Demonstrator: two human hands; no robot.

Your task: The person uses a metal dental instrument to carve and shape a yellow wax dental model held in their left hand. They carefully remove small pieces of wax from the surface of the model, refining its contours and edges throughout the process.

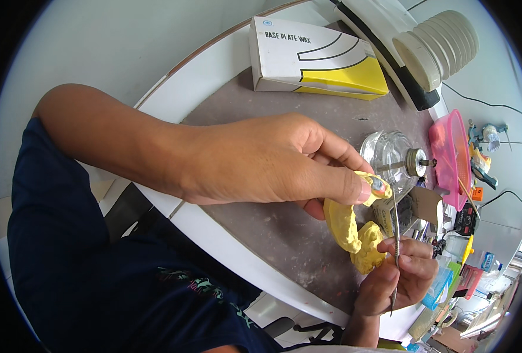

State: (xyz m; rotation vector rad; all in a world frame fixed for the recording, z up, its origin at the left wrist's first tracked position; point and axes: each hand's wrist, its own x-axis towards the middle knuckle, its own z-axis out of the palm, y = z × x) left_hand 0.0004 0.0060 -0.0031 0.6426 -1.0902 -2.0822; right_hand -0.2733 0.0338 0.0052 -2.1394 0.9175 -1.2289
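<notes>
Between the thumb and fingers of my left hand is a yellow dental cast, curved like a jaw arch. A small patch of greyish and pinkish material shows on its end, close to my left thumb tip. My right hand pinches a thin metal dental carver. Its upper end reaches up beside that patch; I cannot tell whether it touches. A second yellow cast piece appears just beyond the held cast, near my right fingertips, partly covered.
Behind the cast stands a glass spirit lamp with a metal collar. A white and yellow cardboard box lies at the far side of the brown tabletop, near a ribbed white hose. To the right are a pink basket and an opened small carton.
</notes>
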